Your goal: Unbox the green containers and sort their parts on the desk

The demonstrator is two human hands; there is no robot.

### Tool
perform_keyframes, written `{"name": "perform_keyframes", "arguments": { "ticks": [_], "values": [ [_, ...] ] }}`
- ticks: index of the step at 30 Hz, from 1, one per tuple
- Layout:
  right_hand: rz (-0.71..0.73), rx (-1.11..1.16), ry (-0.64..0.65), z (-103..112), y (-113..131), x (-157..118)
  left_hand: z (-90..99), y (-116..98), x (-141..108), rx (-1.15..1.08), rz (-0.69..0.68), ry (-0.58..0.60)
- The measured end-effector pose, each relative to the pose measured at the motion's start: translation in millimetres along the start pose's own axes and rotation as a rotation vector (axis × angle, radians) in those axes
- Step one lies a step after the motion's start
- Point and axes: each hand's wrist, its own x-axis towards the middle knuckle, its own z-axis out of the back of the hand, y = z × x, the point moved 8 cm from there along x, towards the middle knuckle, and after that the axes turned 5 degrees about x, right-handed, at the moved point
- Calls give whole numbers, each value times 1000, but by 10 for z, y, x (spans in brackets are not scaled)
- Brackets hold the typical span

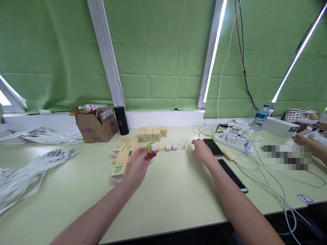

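Note:
My left hand [140, 161] is closed on a small pale pink block with a yellow-green band [150, 147], held just above the table near several tan cartons. In a row to its right lie tiny yellowish pieces [160, 149], two small whitish blocks [171, 147] and a clear cup [182, 145] with something yellow inside. At the row's right end my right hand [201, 149] has its fingers closed at the side of another clear cup [189, 146]. A small white part shows by those fingertips, and the fingers partly hide the cup.
Tan cartons [149, 134] stand at the back, others [121, 166] by my left wrist. Two phones [212, 147] [232, 174], a power strip [233, 142] and tangled cables are at right. Bundled white straps [30, 180] lie left, near a cardboard box [95, 126]. Another person's hand [302, 140] is far right.

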Motion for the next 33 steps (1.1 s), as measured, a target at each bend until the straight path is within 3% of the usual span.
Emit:
{"name": "perform_keyframes", "arguments": {
  "ticks": [24, 33],
  "values": [
    [84, -93, 7, -26, -8, 33, -10, -5, -28, 17, -8, -4],
    [176, -114, 17, -28, 127, 19, -3, -7, -25, 20, -17, 2]
  ]
}}
